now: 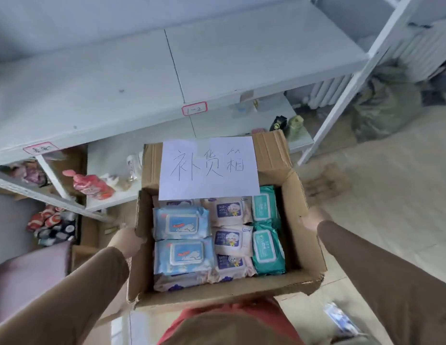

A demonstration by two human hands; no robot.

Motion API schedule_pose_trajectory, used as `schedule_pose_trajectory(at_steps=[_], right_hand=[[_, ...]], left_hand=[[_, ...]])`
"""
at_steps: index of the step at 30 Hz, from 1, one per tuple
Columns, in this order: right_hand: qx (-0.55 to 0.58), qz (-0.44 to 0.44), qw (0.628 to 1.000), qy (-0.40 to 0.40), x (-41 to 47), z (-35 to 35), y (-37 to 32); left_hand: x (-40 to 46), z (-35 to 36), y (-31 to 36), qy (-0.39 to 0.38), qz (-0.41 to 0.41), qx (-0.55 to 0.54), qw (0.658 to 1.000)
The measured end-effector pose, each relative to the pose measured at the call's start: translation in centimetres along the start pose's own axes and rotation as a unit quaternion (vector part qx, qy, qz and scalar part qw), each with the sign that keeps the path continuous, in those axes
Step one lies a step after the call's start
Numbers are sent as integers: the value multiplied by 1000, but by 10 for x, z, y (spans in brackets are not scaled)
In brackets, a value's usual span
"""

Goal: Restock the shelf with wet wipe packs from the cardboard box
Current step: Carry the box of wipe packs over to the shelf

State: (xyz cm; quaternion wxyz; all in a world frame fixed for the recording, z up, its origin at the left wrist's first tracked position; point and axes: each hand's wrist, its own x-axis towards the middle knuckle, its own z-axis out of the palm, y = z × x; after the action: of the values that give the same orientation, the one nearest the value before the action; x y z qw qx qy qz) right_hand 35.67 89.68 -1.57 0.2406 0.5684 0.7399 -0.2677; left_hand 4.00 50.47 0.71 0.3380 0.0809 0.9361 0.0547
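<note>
- Restocking had barely begun, by our reading — the cardboard box was in our arms, held in front of the shelf and not set down.
- We held the box from both sides: our left hand lay against its left wall and our right hand against its right wall. Both were blurred and half hidden by the cardboard, so we could not tell whether the fingers were flat or curled under the bottom.
- Inside, the wet wipe packs lay in three rows, nearly filling the box: blue packs on the left, pale baby-wipe packs in the middle, green packs on the right.
- A white sheet with handwritten characters was stuck to the raised back flap.
- The upper shelf board ahead of us showed no wipe packs at all; a small red-edged label sat on its front lip.
- Lower boards held other goods — a pink pouch among them.
- Left to do, as we judged it: put the box down, then move every pack across, row by row.
</note>
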Motion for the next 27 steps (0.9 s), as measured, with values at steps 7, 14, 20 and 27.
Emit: schedule_pose_trajectory(at_steps=[7,14,20,27], right_hand=[[23,43,999,10,11,-29,57],[21,94,995,4,43,-64,121],[17,101,995,-2,108,-110,179],[17,91,996,-5,245,-181,244]], left_hand=[[27,28,63,-36,64,36,997],[37,69,148,-79,82,21,993],[43,107,239,-86,102,23,991],[50,174,379,-79,61,-19,995]])
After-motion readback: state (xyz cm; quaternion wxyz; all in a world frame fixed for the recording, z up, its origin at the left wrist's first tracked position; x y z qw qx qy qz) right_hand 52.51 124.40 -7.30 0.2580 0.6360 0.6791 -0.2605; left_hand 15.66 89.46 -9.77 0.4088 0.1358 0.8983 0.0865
